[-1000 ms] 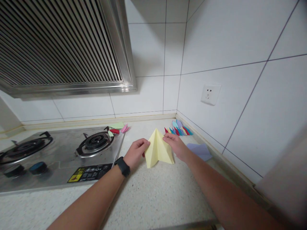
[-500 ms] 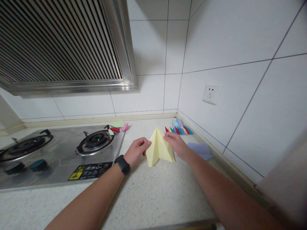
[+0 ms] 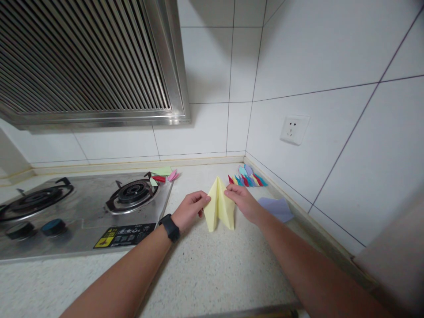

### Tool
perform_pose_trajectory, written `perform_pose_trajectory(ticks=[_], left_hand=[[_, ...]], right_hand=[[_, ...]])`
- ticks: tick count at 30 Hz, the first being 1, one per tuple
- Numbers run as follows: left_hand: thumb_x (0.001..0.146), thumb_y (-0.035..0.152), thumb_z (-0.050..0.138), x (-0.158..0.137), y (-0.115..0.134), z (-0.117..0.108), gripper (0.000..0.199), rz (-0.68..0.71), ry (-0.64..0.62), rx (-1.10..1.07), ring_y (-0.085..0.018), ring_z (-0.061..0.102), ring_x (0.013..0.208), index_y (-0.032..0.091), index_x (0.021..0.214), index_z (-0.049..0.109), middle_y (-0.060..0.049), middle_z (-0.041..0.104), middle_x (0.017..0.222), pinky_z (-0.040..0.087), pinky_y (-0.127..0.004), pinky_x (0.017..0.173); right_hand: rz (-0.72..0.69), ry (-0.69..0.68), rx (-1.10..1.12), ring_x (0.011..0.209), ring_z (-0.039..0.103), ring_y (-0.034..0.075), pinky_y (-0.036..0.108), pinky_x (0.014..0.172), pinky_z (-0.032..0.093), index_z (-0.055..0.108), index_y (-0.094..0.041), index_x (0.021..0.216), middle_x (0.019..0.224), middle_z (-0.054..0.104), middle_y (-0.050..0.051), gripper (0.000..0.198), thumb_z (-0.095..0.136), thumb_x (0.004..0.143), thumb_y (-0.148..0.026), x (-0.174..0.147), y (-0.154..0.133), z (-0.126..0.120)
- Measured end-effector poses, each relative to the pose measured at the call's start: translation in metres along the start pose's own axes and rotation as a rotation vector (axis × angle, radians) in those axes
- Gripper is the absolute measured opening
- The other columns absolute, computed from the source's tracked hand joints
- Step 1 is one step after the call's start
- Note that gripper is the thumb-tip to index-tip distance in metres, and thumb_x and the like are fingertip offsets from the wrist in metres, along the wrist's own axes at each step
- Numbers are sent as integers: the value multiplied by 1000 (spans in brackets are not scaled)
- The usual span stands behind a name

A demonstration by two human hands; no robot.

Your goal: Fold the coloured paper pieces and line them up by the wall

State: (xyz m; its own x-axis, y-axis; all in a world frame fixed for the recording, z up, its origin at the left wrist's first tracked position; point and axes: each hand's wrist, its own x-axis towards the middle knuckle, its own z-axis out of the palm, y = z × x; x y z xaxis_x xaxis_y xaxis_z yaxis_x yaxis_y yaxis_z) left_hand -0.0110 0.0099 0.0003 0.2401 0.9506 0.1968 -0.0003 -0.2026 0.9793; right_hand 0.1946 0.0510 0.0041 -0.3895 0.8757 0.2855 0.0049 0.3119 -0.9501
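Note:
Above the counter, a creased sheet of pale yellow paper is held between both hands, its pointed end away from me and a fold running down its middle. My left hand pinches its left edge between thumb and fingers. On the opposite edge, my right hand is closed with the thumb and fingertips on the paper. A sheet of lavender paper lies on the counter just beyond my right wrist. Behind it sit several small folded paper pieces in red, blue and yellow.
To the left is a steel gas stove with black burners. Green, red and pink folded papers lie at its back right corner. A range hood hangs above the stove. A socket is on the tiled right wall, which bounds the speckled counter.
The two halves of the yellow paper have drawn closer together along the middle fold. My right hand has moved slightly left, and both hands keep their hold.

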Motion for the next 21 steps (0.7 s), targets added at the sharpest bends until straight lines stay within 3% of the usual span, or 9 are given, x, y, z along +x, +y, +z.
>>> perform_pose_trajectory(ticks=[12, 21], left_hand=[[83, 47, 62, 0, -5, 1, 34, 17, -60, 20, -7, 43, 52, 13, 81, 59, 2, 50, 64, 35, -19, 47], [81, 46, 65, -1, -3, 3, 33, 31, -98, 23, -8, 45, 52, 13, 81, 59, 2, 53, 66, 37, -20, 48]], right_hand=[[7, -103, -10, 60, 47, 11, 24, 57, 33, 57, -17, 75, 67, 54, -4, 26, 61, 84, -41, -4, -3, 12], [17, -168, 57, 68, 60, 15, 26, 64, 42, 62, -18, 81, 78, 66, 1, 23, 66, 80, -40, -7, 0, 17]])
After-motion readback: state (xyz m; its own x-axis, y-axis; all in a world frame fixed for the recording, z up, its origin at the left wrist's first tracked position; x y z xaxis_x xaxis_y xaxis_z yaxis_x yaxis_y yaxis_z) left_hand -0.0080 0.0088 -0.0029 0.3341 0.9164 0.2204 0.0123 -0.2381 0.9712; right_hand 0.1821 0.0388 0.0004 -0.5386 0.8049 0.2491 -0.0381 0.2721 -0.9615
